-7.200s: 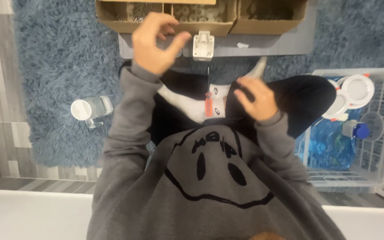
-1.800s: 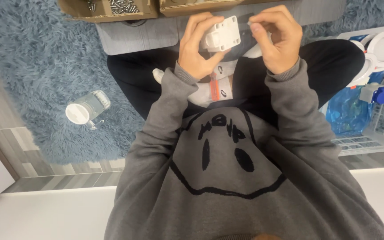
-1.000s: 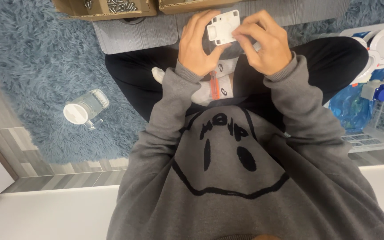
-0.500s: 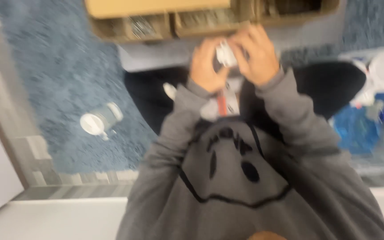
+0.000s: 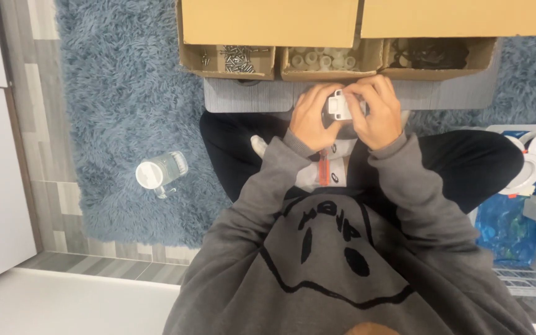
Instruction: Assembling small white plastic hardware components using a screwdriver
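sweatshirt: a grey sweatshirt (image 5: 342,260) with a dark drawn face fills the near part of the view, sleeves reaching forward.
legs: dark trousers, crossed on the blue shaggy rug (image 5: 113,93).
left hand: the left hand (image 5: 314,118) has its grip closed around the left side of a small white plastic part (image 5: 339,107), fingers curled over its top.
right hand: the right hand (image 5: 376,111) has its grip clamped on the right side of the same part, thumb near its edge.
white part: held between both hands above the lap, just in front of the grey mat (image 5: 249,99); most of it is hidden by fingers.
doing it well: judging from the hold, keeping one hand steady and working with the fingertips of the other would help.
boxes: beyond the mat, cardboard boxes (image 5: 268,37) with open compartments of screws (image 5: 237,57), pale rings and dark pieces.
left side: a clear jar (image 5: 159,174) with a white lid lies on the rug.
right side: a wire basket (image 5: 528,186) holds round white fittings and a blue bag.
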